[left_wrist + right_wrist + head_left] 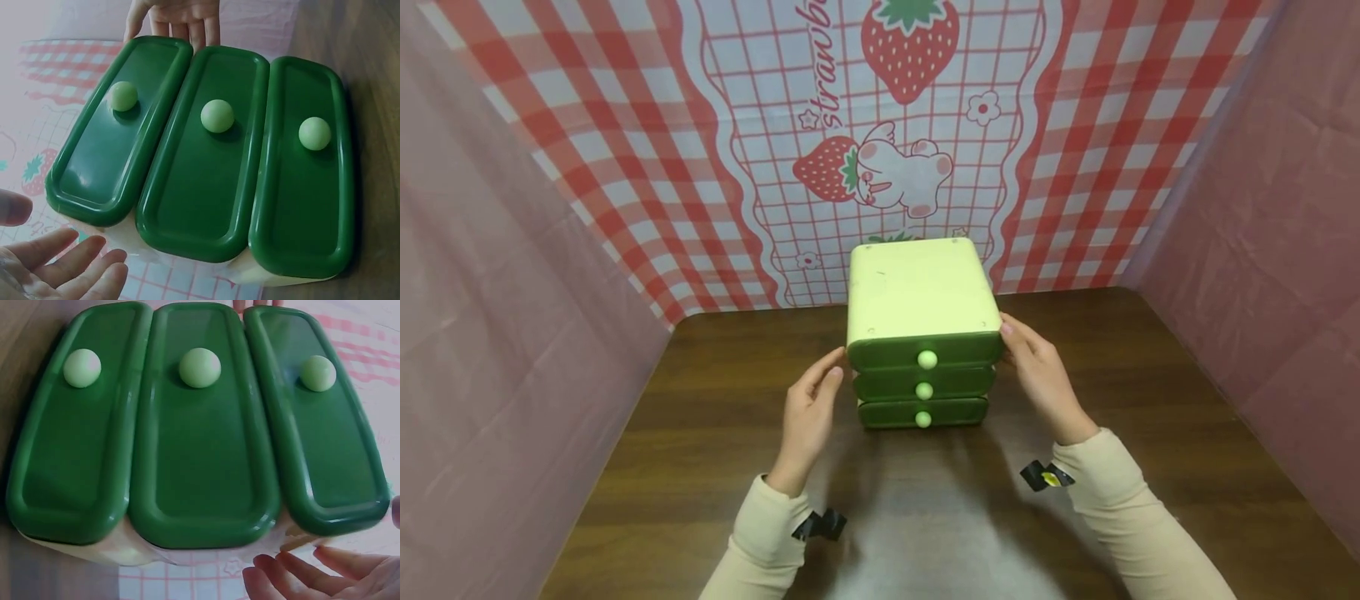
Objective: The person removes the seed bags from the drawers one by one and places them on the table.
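Note:
A small drawer box (922,287) stands on the table, with a pale yellow-green top and three dark green drawer fronts. Each front carries a round light green knob (927,360), and all the drawers look pushed in. My left hand (808,408) is at the box's left side, fingers extended near the top drawer's corner; the left wrist view shows these fingers (69,265) apart from the box. On the opposite side, my right hand (1045,375) has its fingertips at the upper right edge, seemingly touching it. Its relaxed fingers (312,575) appear in the right wrist view.
The box rests on a brown wooden table (715,467). Behind it hangs a red-and-white checked cloth (625,150) printed with strawberries. Pink fabric walls (490,333) close off both sides. A black strap piece (820,525) sits at each cuff.

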`<state>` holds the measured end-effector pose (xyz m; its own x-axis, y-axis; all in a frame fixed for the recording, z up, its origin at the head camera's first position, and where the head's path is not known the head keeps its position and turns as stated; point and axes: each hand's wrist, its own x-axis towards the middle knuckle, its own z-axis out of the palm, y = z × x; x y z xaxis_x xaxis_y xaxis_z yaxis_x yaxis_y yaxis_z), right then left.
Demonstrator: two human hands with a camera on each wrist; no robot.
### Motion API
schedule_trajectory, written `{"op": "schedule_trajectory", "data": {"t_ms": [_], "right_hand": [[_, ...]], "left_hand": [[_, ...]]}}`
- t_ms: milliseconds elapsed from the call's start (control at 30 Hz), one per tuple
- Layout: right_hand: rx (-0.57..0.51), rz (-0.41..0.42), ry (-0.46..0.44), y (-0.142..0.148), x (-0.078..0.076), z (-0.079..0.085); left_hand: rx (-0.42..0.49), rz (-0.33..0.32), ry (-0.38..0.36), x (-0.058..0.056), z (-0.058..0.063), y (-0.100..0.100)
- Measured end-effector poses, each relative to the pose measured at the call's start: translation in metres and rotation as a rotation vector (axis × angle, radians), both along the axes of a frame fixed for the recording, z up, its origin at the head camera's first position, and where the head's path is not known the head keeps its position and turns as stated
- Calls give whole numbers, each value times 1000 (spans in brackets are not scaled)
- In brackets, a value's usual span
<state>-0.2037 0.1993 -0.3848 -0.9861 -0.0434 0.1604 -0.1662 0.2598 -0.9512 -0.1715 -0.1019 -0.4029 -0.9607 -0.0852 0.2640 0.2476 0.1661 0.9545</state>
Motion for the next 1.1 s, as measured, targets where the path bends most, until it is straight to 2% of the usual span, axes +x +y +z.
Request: {"op": "schedule_trajectory", "data": {"t_ms": [133,333,400,467,600,700,800,933,1100], "right_hand": [[-6,-47,46,3,4,9],[-81,-143,198,3,12,27],[-102,-140,224,2,16,31],[-122,-102,231,-1,19,35],[-132,46,166,-12,25,34],[-99,152,79,-22,26,27],[-55,213,-5,-33,25,18],[-45,234,-132,-46,22,8],[-67,241,-208,-56,17,0]], "left_hand": [[9,-3,2,-5,4,-2],[3,-21,7,-17,12,-2],[25,-48,-5,-24,14,-2],[61,-79,-35,-31,17,-1],[118,-137,-122,-44,21,2],[100,-147,-177,-53,24,5],[98,-141,-212,-60,26,8],[149,-129,-220,-66,24,12],[233,-120,-230,-67,20,15]]}}
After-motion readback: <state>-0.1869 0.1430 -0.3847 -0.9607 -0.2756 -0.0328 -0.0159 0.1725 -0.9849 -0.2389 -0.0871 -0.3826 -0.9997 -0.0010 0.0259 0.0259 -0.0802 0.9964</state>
